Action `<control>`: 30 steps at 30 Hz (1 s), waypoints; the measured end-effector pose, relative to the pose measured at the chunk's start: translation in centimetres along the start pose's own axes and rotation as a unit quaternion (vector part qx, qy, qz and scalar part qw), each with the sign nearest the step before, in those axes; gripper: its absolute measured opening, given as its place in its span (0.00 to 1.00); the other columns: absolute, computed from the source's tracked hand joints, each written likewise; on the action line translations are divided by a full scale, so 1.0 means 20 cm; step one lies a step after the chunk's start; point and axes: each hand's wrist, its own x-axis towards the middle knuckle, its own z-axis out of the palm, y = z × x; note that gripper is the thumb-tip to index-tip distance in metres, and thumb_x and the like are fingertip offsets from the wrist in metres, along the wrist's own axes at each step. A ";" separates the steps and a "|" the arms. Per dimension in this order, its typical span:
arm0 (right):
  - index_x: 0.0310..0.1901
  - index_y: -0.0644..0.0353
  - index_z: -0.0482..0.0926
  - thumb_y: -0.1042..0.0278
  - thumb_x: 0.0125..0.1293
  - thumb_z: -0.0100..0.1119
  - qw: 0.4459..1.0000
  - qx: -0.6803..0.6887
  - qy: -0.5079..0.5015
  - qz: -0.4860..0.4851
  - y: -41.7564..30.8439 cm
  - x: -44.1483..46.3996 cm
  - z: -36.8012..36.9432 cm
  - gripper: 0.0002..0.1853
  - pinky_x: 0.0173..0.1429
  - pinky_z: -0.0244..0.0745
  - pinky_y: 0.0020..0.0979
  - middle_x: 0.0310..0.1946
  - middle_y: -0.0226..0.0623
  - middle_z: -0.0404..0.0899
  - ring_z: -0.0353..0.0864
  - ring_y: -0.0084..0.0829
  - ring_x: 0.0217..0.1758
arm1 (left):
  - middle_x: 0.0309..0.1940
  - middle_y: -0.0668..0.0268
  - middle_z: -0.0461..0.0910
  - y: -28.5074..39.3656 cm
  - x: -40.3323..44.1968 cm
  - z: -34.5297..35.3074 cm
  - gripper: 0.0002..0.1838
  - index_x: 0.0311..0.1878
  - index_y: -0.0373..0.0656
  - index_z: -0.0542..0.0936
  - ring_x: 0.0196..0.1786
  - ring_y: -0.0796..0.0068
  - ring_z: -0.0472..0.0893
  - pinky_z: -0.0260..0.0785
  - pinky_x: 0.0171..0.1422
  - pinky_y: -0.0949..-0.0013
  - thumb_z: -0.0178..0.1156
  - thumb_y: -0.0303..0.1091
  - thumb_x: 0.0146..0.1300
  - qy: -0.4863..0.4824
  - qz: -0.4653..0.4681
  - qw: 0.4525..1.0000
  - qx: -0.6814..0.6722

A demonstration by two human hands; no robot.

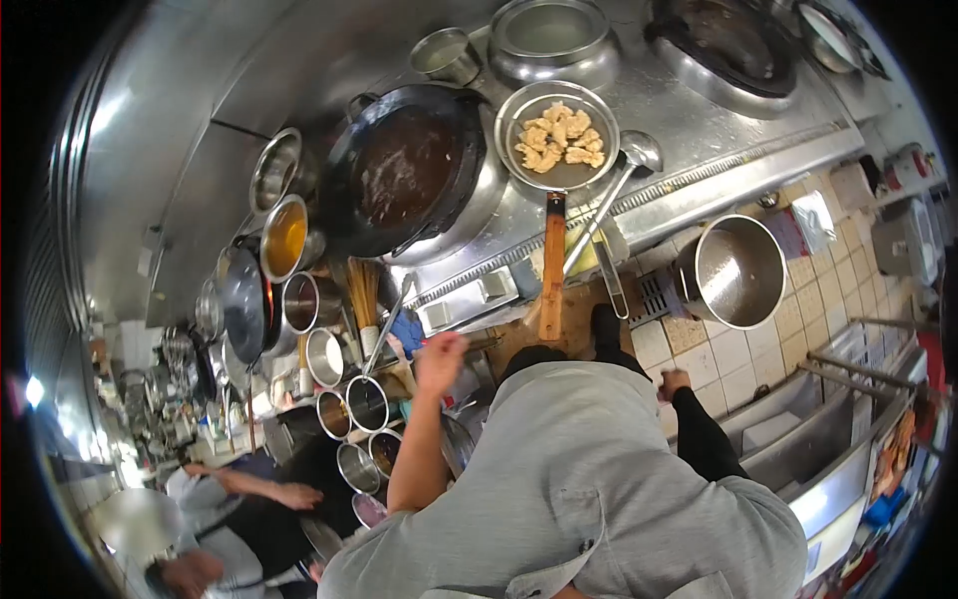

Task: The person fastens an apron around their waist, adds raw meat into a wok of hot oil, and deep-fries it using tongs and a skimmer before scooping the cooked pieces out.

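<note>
My left hand (439, 362) is raised beside the stove's front edge with its fingers curled, slightly blurred. I see nothing in it. A blue cloth (407, 329) lies just beyond it. My right hand (675, 384) hangs by my side over the tiled floor, fingers curled in, and no object shows there. Ahead of me, a round strainer (517, 160) with a wooden handle holds pieces of fried, battered food (559, 137). Next to it rests a metal ladle (642, 150). At the left, a large black wok (339, 190) contains dark, bubbling liquid.
Metal pots (547, 30) line the stove's back. A big pot (738, 270) stands right, near a sink unit (798, 439). Several containers (367, 402) stand left, with a bowl of orange liquid (286, 238) above them. Another person's hand (297, 496) is at lower left.
</note>
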 end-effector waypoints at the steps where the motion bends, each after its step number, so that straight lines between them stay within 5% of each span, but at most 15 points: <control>1: 0.37 0.62 0.84 0.69 0.66 0.56 0.975 0.052 -0.176 0.127 0.07 -0.08 0.26 0.08 0.26 0.84 0.38 0.27 0.41 0.87 0.85 0.38 0.21 | 0.35 0.59 0.85 -0.15 0.05 -0.13 0.16 0.48 0.39 0.82 0.36 0.65 0.83 0.77 0.44 0.64 0.68 0.39 0.64 0.112 0.052 0.982 0.144; 2: 0.34 0.69 0.82 0.67 0.67 0.55 0.815 0.372 -0.196 0.398 -0.07 -0.26 0.01 0.13 0.29 0.85 0.44 0.25 0.53 0.84 0.87 0.43 0.25 | 0.40 0.51 0.84 -0.24 0.10 -0.26 0.17 0.47 0.39 0.82 0.43 0.55 0.84 0.76 0.51 0.57 0.70 0.38 0.59 0.172 0.104 0.959 0.201; 3: 0.32 0.75 0.78 0.69 0.69 0.50 0.717 0.463 -0.106 0.510 -0.17 -0.39 -0.02 0.16 0.19 0.81 0.44 0.20 0.54 0.80 0.82 0.42 0.16 | 0.46 0.47 0.81 -0.26 0.10 -0.37 0.18 0.48 0.39 0.81 0.50 0.49 0.81 0.74 0.56 0.52 0.69 0.38 0.57 0.226 0.106 0.930 0.271; 6: 0.36 0.75 0.76 0.69 0.70 0.49 0.714 0.526 -0.114 0.447 -0.19 -0.65 0.22 0.14 0.19 0.81 0.44 0.21 0.54 0.80 0.82 0.43 0.17 | 0.60 0.50 0.72 -0.28 0.10 -0.58 0.28 0.60 0.48 0.77 0.63 0.44 0.72 0.69 0.62 0.40 0.68 0.44 0.56 0.229 -0.090 0.856 0.455; 7: 0.45 0.62 0.77 0.69 0.70 0.51 0.599 0.592 -0.035 0.538 -0.35 -0.70 0.05 0.08 0.25 0.83 0.43 0.27 0.48 0.79 0.82 0.39 0.22 | 0.62 0.51 0.71 -0.41 0.14 -0.65 0.28 0.61 0.48 0.76 0.67 0.45 0.69 0.69 0.61 0.37 0.66 0.46 0.58 0.202 -0.091 0.857 0.465; 10: 0.49 0.63 0.77 0.69 0.69 0.53 0.571 0.628 0.067 0.526 -0.62 -0.77 -0.06 0.11 0.24 0.82 0.43 0.26 0.47 0.80 0.81 0.38 0.21 | 0.62 0.44 0.69 -0.61 0.23 -0.76 0.29 0.64 0.48 0.73 0.59 0.38 0.76 0.70 0.64 0.42 0.68 0.39 0.59 0.119 -0.072 0.869 0.474; 17: 0.56 0.68 0.79 0.67 0.68 0.58 0.685 0.571 0.056 0.449 -1.11 -0.92 -0.20 0.18 0.26 0.82 0.37 0.27 0.42 0.83 0.85 0.33 0.23 | 0.57 0.43 0.68 -0.73 0.25 -0.84 0.20 0.57 0.44 0.72 0.53 0.38 0.79 0.74 0.58 0.44 0.64 0.33 0.63 0.110 0.055 0.887 0.445; 20: 0.56 0.67 0.79 0.66 0.68 0.57 0.655 0.596 0.062 0.461 -1.14 -0.99 -0.04 0.18 0.26 0.83 0.36 0.27 0.42 0.83 0.85 0.33 0.23 | 0.56 0.39 0.71 -0.74 0.25 -0.91 0.19 0.56 0.33 0.72 0.57 0.37 0.76 0.69 0.63 0.44 0.60 0.35 0.68 0.138 0.142 0.864 0.462; 21: 0.52 0.68 0.81 0.65 0.68 0.57 0.730 0.524 0.072 0.434 -1.11 -1.01 0.12 0.17 0.28 0.83 0.35 0.27 0.42 0.85 0.86 0.33 0.23 | 0.56 0.40 0.72 -0.75 0.24 -0.94 0.18 0.56 0.31 0.72 0.57 0.38 0.75 0.69 0.63 0.45 0.58 0.34 0.69 0.148 0.178 0.868 0.440; 24: 0.41 0.65 0.86 0.60 0.65 0.57 0.745 0.457 0.077 0.479 -1.18 -1.08 0.10 0.16 0.28 0.82 0.37 0.23 0.44 0.85 0.85 0.35 0.20 | 0.56 0.37 0.73 -0.84 0.31 -1.12 0.24 0.64 0.30 0.68 0.54 0.36 0.76 0.69 0.61 0.46 0.53 0.37 0.73 0.095 0.188 0.845 0.492; 26: 0.41 0.62 0.87 0.57 0.63 0.55 0.776 0.413 0.053 0.474 -1.18 -1.08 0.05 0.18 0.39 0.84 0.39 0.25 0.44 0.86 0.88 0.39 0.28 | 0.57 0.45 0.77 -0.63 0.23 -1.19 0.11 0.43 0.35 0.79 0.52 0.39 0.78 0.70 0.58 0.42 0.55 0.34 0.66 0.053 0.172 0.800 0.573; 28: 0.41 0.61 0.86 0.53 0.63 0.53 0.785 0.421 0.068 0.448 -1.22 -1.08 -0.17 0.20 0.50 0.81 0.45 0.31 0.49 0.87 0.88 0.47 0.39 | 0.51 0.48 0.82 -0.39 0.21 -1.14 0.12 0.46 0.35 0.79 0.48 0.48 0.81 0.73 0.56 0.46 0.53 0.33 0.67 0.009 0.093 0.817 0.570; 29: 0.42 0.62 0.85 0.54 0.62 0.54 0.818 0.387 0.033 0.424 -1.06 -0.96 0.18 0.20 0.51 0.79 0.48 0.39 0.53 0.86 0.86 0.52 0.44 | 0.51 0.49 0.82 -0.31 0.21 -1.03 0.12 0.46 0.36 0.79 0.47 0.50 0.81 0.72 0.54 0.48 0.53 0.34 0.68 -0.006 0.101 0.814 0.572; 30: 0.43 0.63 0.85 0.55 0.61 0.55 0.823 0.351 0.126 0.428 -1.14 -0.99 0.03 0.20 0.54 0.78 0.49 0.45 0.54 0.85 0.84 0.53 0.48 | 0.50 0.50 0.82 -0.25 0.19 -0.89 0.12 0.46 0.36 0.78 0.46 0.52 0.80 0.71 0.53 0.50 0.53 0.34 0.68 -0.020 0.113 0.812 0.572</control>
